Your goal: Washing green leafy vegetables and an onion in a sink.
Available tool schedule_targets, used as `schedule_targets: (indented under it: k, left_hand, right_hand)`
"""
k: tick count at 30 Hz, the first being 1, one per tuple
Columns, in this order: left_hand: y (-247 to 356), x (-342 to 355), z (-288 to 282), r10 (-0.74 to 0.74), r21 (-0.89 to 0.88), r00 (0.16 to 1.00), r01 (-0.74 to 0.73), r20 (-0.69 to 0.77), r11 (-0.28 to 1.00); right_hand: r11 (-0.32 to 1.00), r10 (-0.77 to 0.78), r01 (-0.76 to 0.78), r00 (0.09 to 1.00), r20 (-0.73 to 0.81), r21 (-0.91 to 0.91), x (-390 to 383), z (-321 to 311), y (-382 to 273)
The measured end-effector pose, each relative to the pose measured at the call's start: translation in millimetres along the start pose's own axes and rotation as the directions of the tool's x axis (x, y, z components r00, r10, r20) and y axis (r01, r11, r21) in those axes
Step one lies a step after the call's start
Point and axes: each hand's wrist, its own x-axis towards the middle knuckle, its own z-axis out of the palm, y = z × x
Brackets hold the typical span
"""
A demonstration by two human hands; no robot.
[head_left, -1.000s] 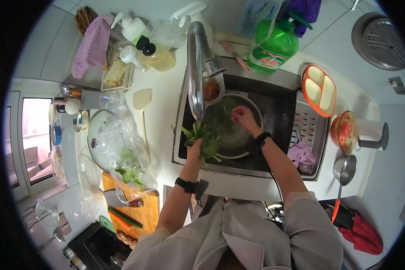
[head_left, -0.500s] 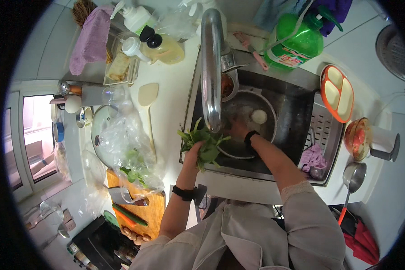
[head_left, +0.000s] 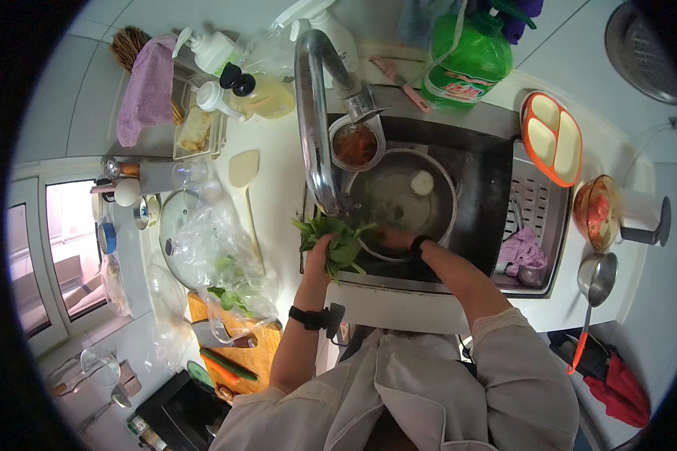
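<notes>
My left hand [head_left: 319, 251] is closed round a bunch of leafy greens [head_left: 343, 246] at the sink's left edge, just below the faucet [head_left: 311, 124] spout. Beside the greens, my right hand [head_left: 391, 237] reaches over the near side of a round metal basin [head_left: 454, 197]. Its fingers are dim and partly hidden, so their grip does not show. Cloudy water fills the basin, and a pale round piece [head_left: 422, 183] lies in it toward the far right. Behind the basin, a metal container [head_left: 333, 148] holds reddish-brown bits.
Left of the sink lie a cream spatula [head_left: 244, 171], a clear plastic bag [head_left: 210, 233] with greens, and a cutting board [head_left: 267, 342] bearing a knife [head_left: 233, 340], carrot and cucumber. On the right are a divided plate [head_left: 552, 139], a glass bowl [head_left: 597, 212] and a ladle [head_left: 599, 278].
The view has shifted, bringing the container of reddish-brown bits more fully into sight. My left hand still holds the greens; my right hand has drawn slightly nearer the basin's near rim.
</notes>
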Motion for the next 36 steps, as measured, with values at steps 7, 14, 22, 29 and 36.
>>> schedule_targets:
  k: [7,14,22,29,36]
  left_hand:
    - [-3,-2,-4,0.065,-0.055,0.996,-0.061,0.063,0.997]
    - [-7,-7,-9,0.051,-0.098,0.997,-0.046,0.050,0.994]
    - [-4,-23,1,0.038,-0.130,0.997,-0.028,0.074,0.991]
    - [-8,-17,-8,0.072,-0.151,0.992,-0.056,0.101,0.987]
    - [-6,-20,3,-0.025,-0.134,0.998,0.034,0.062,0.990]
  right_hand:
    - [0.987,0.162,-0.153,0.945,-0.284,0.055,-35,-53,19]
    - [0.930,0.349,-0.367,0.844,-0.407,0.036,-9,-42,44]
    - [0.848,0.301,-0.209,0.946,0.118,-0.487,43,8,39]
    - [0.973,0.028,-0.145,0.846,-0.532,-0.179,-2,-36,-26]
    - [0.664,-0.134,-0.386,0.781,-0.610,-0.640,12,-82,-21]
